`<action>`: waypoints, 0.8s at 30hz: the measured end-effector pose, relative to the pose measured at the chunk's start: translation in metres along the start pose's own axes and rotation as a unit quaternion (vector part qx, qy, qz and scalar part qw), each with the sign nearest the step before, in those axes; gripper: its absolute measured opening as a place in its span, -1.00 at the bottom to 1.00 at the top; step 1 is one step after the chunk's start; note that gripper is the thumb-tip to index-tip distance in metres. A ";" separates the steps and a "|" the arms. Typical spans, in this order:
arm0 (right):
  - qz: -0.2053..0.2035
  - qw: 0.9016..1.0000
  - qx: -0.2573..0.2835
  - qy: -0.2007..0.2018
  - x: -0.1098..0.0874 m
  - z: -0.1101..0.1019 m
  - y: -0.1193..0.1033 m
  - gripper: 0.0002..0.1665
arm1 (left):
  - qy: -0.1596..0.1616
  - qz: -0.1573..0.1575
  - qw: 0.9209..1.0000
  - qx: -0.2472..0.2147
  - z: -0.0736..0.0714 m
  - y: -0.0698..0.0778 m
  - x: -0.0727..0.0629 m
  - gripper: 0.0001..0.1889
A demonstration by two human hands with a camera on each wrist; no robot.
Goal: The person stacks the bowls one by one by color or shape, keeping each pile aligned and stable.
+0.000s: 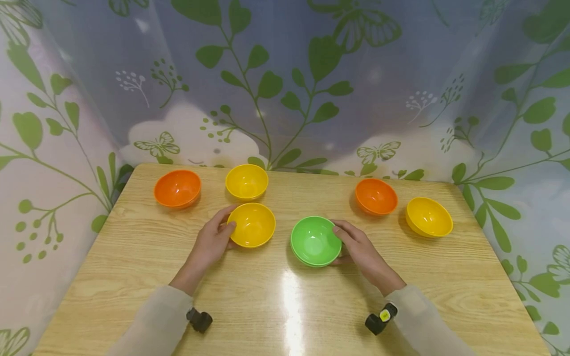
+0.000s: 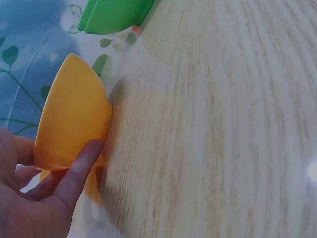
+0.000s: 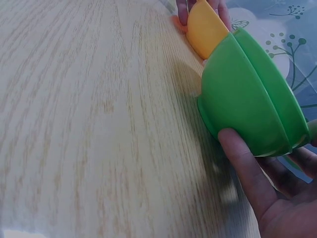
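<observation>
My left hand (image 1: pixel 213 239) grips a yellow bowl (image 1: pixel 252 225) by its left side, thumb at the rim and fingers around the outside. In the left wrist view the same yellow bowl (image 2: pixel 74 114) shows its wall and base close to the table; I cannot tell whether it touches. My right hand (image 1: pixel 362 252) holds two nested green bowls (image 1: pixel 315 241) by their right side, the thumb over the rim. Their doubled rims show in the right wrist view, where the green bowls (image 3: pixel 247 94) stand before the left hand's yellow bowl (image 3: pixel 204 29).
Behind the held yellow bowl stands another yellow bowl (image 1: pixel 247 182), with an orange bowl (image 1: pixel 177 189) to its left. On the right are an orange bowl (image 1: pixel 376 197) and a yellow bowl (image 1: pixel 429 217). A leaf-patterned curtain (image 1: pixel 285 89) borders the wooden table (image 1: pixel 249 306).
</observation>
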State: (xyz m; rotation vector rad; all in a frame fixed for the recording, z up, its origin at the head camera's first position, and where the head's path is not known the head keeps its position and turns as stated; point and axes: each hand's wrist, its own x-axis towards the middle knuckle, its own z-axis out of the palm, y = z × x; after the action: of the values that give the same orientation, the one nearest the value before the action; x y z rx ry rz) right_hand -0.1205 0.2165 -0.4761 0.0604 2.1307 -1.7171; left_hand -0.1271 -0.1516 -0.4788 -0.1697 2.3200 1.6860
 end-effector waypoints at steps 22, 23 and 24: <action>0.008 1.000 0.009 -0.003 -0.002 0.000 -0.002 -0.38 | -0.018 0.040 0.999 0.019 0.001 0.035 0.003 -0.43; 0.008 1.000 0.008 -0.003 -0.002 0.001 -0.003 -0.38 | -0.020 0.042 0.999 0.016 0.002 0.037 0.003 -0.43; 0.008 1.000 0.008 -0.002 -0.002 0.001 -0.003 -0.38 | -0.022 0.044 0.999 0.012 0.003 0.038 0.003 -0.43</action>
State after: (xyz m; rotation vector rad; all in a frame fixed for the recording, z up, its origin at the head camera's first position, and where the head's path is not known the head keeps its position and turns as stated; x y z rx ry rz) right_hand -0.1194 0.2156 -0.4733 0.0785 2.1070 -1.7243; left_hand -0.1388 -0.1367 -0.4454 -0.0269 2.3455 1.6843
